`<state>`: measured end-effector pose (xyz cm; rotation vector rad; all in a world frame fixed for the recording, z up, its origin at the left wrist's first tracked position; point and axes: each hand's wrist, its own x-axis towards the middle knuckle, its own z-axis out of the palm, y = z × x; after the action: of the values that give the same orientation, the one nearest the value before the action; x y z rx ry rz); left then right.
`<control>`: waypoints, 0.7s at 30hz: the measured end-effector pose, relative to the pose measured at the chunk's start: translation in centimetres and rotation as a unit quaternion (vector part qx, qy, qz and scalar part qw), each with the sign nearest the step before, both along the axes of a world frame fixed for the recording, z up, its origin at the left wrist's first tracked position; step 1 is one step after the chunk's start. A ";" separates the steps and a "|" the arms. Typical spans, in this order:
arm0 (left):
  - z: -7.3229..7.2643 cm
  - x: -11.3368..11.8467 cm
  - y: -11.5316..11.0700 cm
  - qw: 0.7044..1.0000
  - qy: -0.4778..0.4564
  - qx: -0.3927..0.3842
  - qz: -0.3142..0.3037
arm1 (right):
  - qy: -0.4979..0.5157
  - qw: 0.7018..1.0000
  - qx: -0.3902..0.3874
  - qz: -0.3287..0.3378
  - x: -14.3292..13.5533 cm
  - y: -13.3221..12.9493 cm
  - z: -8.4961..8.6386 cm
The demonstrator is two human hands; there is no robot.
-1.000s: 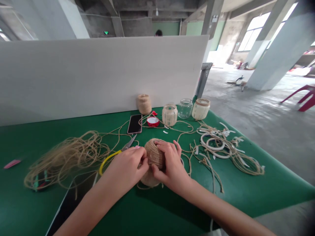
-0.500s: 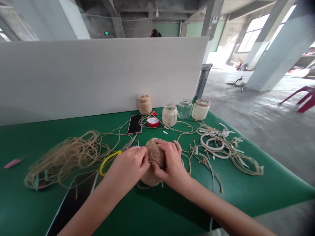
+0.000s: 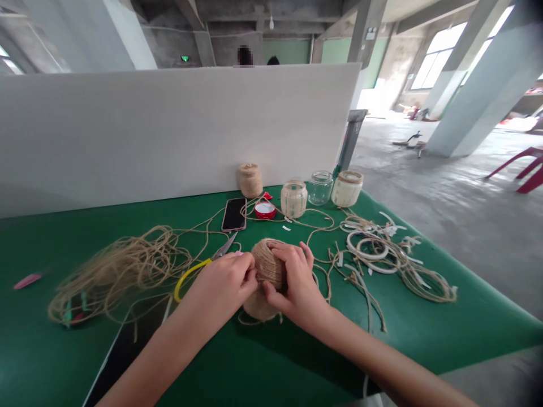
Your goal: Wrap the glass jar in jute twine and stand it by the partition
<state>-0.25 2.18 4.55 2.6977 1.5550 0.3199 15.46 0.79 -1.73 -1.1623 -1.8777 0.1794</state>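
The right hand (image 3: 297, 281) was curved half open around the right side of a twine-wound round piece (image 3: 268, 264), with the thumb on its front. The left hand (image 3: 230, 281) had its fingers bent close together at the left side of this piece; whether they pinched a strand could not be told. Just beyond the left fingers lay yellow-handled scissors (image 3: 223, 247), and well to their left a loose tangle of twine (image 3: 127, 263). Beyond the fingers were a smartphone (image 3: 233, 215) and a red lid (image 3: 265, 212), and farther a clear glass jar (image 3: 320, 191).
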 end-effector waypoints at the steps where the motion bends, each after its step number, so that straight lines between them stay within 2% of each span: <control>1: 0.0 0.0 0.0 1.000 -0.002 0.000 -0.001 | 0.000 1.000 0.000 -0.001 0.0 0.0 0.0; 5: -0.7 -0.2 -0.2 0.999 -0.024 0.022 -0.011 | 0.005 1.000 -0.003 -0.012 0.1 0.1 0.0; 11: -2.0 -0.1 -1.2 0.988 -0.037 0.146 -0.030 | 0.011 1.000 -0.010 -0.017 0.1 0.2 -0.2; 17: -2.0 0.3 -1.6 0.984 -0.003 0.173 -0.038 | 0.015 1.000 -0.012 -0.018 0.0 0.1 -0.1; 21: -1.7 0.4 -1.6 0.990 -0.020 0.140 0.007 | 0.013 1.000 -0.007 -0.014 -0.1 0.0 0.0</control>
<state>0.19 0.56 2.81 2.8615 1.6298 0.6343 15.40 0.77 -1.78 -1.1890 -1.8385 0.1907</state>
